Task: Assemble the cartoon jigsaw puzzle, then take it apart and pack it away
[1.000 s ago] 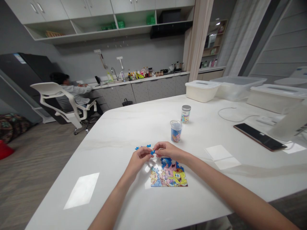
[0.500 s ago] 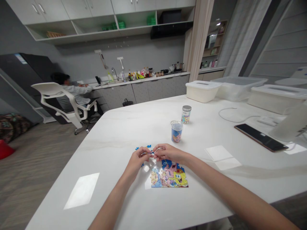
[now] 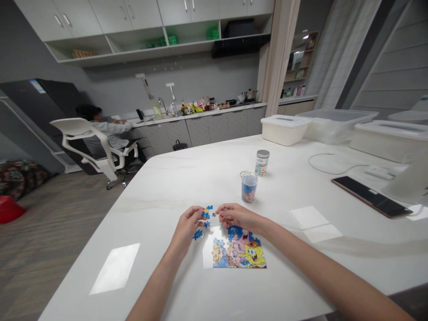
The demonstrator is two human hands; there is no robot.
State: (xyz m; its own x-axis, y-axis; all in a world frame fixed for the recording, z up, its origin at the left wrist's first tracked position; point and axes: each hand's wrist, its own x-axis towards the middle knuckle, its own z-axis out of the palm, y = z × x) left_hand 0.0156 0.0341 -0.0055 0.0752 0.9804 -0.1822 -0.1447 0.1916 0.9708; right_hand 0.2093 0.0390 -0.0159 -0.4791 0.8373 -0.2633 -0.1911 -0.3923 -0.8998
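"So, what's closest in?"

"Two bare hands over a white stone counter [image 3: 150, 214]. The left hand [image 3: 186, 226] and the right hand [image 3: 238, 216] sit just apart, their fingers [image 3: 222, 207] curled inward, with the tips nearly meeting above some loose blue jigsaw pieces [image 3: 206, 214]."

"Are they pinching anything?"

"I can't tell. A tiny blue piece [image 3: 214, 214] sits right at the right fingertips, but it's too small to say whether it's held. Another small cluster of pieces [image 3: 198, 234] lies on the counter just beside the left hand."

"And the puzzle itself?"

"A part-built SpongeBob jigsaw puzzle [image 3: 239, 252] lies flat on the counter, just below the right hand."

"What's around it?"

"Just past the hands stands a clear cup with a blue print [image 3: 249, 186], and a lidded jar [image 3: 262, 162] stands behind that. Off to the right, a dark tablet [image 3: 370, 196] and a white cable [image 3: 334, 162] lie on the counter, with plastic storage bins [image 3: 336, 126] along its far edge."

"Further off?"

"Beyond the counter, a seated person [image 3: 100, 129] in a white office chair [image 3: 88, 145] faces a long kitchen worktop [image 3: 197, 117] beneath wall cabinets [image 3: 110, 26]."
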